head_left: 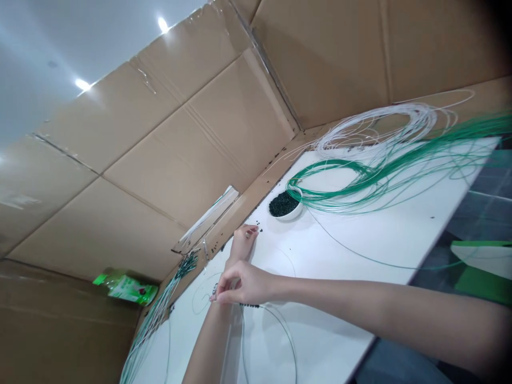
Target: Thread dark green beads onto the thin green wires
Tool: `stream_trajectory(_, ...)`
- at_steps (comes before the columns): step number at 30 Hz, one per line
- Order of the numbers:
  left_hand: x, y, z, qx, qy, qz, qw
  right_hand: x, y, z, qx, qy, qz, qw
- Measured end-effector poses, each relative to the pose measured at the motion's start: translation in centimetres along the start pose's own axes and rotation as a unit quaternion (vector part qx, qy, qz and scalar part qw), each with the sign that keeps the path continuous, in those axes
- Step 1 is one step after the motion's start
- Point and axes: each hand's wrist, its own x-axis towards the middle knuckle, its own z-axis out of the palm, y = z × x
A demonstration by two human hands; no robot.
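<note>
My left hand (243, 241) reaches across the white board, fingertips pressed together beside a few loose black beads (260, 230); whether a bead is between them is too small to tell. Over my left wrist lies my right hand (246, 284), its thumb and finger closed in a pinch. Something small and shiny shows at its fingertips, but I cannot make it out. Just below this hand, a row of dark beads (251, 305) sits along a thin wire (294, 346) that loops down the board. A white bowl (290, 215) full of black beads (283, 204) stands above my left hand.
Green wire coils (348, 189) lie on the board (352, 240) beside the bowl, with white wire coils (420, 114) behind. A bundle of beaded wires (160, 298) runs along the left edge, near a green-labelled bottle (130, 289). Cardboard walls (192, 138) stand behind.
</note>
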Motion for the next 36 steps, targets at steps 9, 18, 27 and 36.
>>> stream_trajectory(9,-1.8,0.3,-0.9,-0.054,0.063,-0.049,0.995,-0.2,-0.5,0.1,-0.025,0.061,0.03,0.997)
stream_trajectory(18,-14.6,2.6,-4.2,-0.357,0.236,-0.126,0.895,-0.6,0.1,0.6,-0.141,0.119,0.047,0.982)
stream_trajectory(27,-19.0,4.3,-1.7,-0.606,0.221,-0.192,0.74,-1.6,-0.2,1.6,-0.246,0.071,0.05,0.965)
stream_trajectory(36,-20.0,4.1,-1.3,-0.665,0.18,-0.17,0.705,-2.0,-0.3,2.3,-0.265,0.051,0.039,0.962)
